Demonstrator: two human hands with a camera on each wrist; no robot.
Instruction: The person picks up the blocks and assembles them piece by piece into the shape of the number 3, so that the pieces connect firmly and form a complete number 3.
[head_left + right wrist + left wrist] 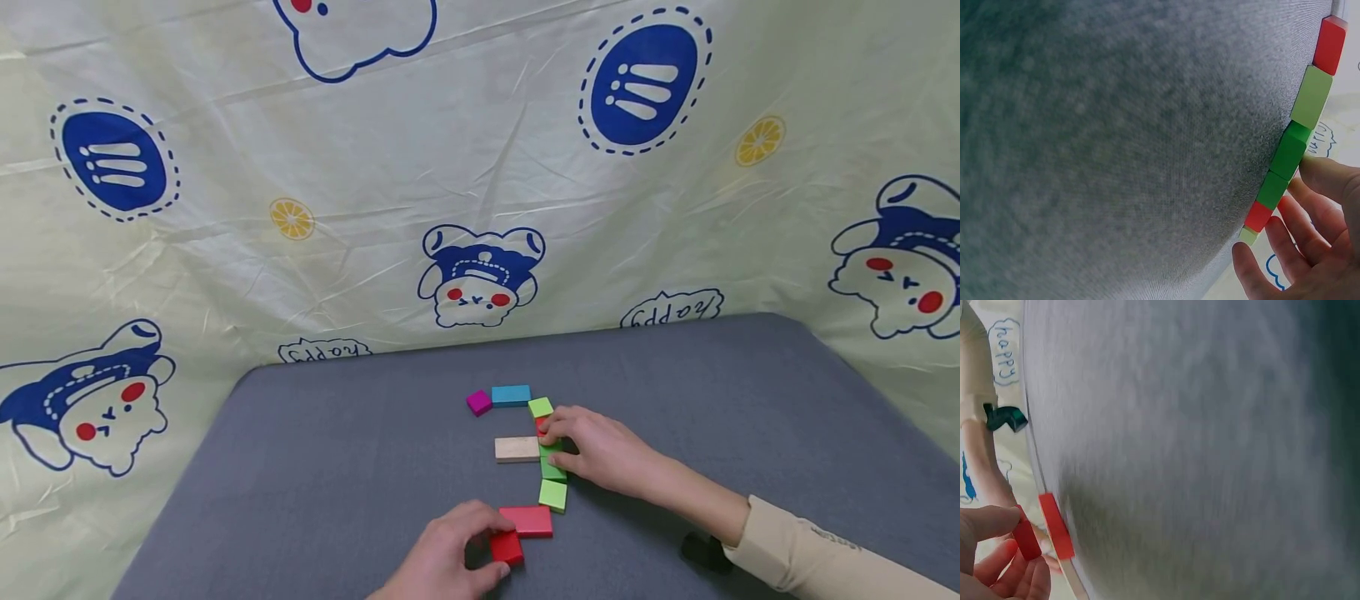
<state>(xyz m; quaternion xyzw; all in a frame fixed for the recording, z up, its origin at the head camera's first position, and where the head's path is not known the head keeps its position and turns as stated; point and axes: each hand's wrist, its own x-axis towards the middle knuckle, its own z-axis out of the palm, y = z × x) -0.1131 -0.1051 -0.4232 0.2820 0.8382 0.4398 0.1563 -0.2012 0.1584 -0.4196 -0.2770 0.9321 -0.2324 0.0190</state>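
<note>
My left hand (450, 552) pinches a small red block (507, 548) between thumb and fingers, beside a longer red block (531, 522). In the left wrist view, that held block (1027, 537) appears raised in front of the longer one. My right hand (603, 450) touches the column of blocks from its right side. The thumb is at a green block (1288, 152), and the other fingertips lie near a red block (1259, 215) and a light green block (1249, 235). Part of the column is hidden under the fingers. Another light green block (553, 495) lies below the green ones.
A plain wooden block (517, 450) extends left from the column. At the far end lie a blue block (512, 396) and a magenta block (479, 402). All rest on a grey tabletop (337, 483), with a printed curtain (360, 167) behind.
</note>
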